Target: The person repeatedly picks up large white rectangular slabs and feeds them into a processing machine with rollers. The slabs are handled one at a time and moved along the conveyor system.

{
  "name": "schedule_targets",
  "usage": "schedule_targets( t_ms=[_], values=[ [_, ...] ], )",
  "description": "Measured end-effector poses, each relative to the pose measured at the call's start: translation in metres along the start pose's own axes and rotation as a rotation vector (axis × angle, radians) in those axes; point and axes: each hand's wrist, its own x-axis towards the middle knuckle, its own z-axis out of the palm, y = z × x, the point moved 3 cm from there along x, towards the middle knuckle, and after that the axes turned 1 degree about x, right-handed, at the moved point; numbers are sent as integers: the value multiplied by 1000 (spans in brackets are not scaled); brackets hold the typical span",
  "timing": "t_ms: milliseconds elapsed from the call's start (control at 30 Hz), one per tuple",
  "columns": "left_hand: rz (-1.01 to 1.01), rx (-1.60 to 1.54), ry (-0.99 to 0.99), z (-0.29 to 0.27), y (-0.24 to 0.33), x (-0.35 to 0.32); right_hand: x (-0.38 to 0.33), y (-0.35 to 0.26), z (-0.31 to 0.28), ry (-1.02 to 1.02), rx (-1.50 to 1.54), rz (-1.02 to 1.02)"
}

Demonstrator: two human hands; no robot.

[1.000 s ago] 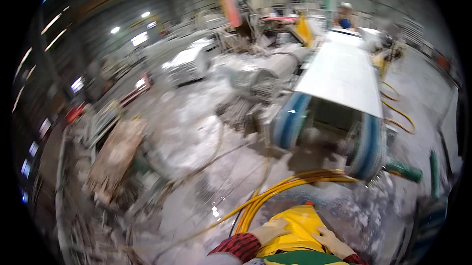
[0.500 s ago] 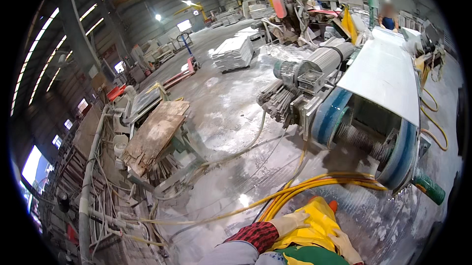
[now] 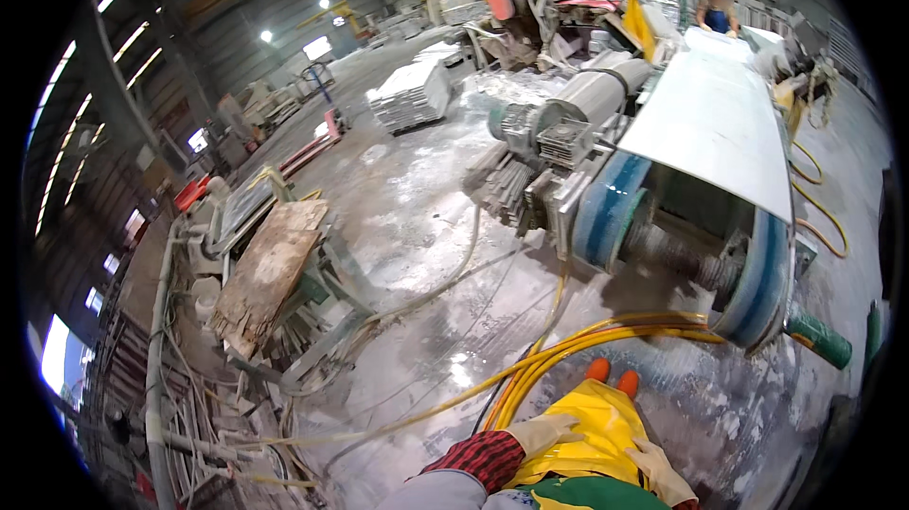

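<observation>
My left hand (image 3: 543, 433), in a pale glove below a red-and-black checked cuff, lies against the yellow apron (image 3: 592, 429) with its fingers stretched out. My right hand (image 3: 662, 472), gloved alike, rests on the apron's other side, fingers extended along the cloth. Neither hand holds anything that I can see. Beyond the apron's lower edge show the tips of two orange boots (image 3: 612, 376). Ahead to the right, a long white slab (image 3: 712, 131) lies on a belt conveyor (image 3: 606, 216) with blue-edged end wheels, out of reach of both hands.
Yellow hoses (image 3: 568, 354) cross the wet floor just ahead of the boots. A worn wooden board (image 3: 270, 273) tops a cluttered stand at left. Stacked white slabs (image 3: 412, 93) stand farther back. Another person (image 3: 717, 13) is at the conveyor's far end.
My view has swung a little, so the surroundings sit farther left and slightly higher. Both boot tips now show clearly. My hands stay against the apron.
</observation>
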Motion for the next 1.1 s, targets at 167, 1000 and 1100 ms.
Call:
schedule_targets(
  t_ms=[167, 1000, 1100],
  values=[
    [185, -51, 92, -18, -12, -24, 27, 43, 9, 52, 67, -335],
    [-125, -465, 48, -16, -30, 18, 50, 33, 17, 147, -217, -155],
    [-133, -469, 48, -15, -32, 18, 47, 29, 14, 135, -211, -164]
  ],
)
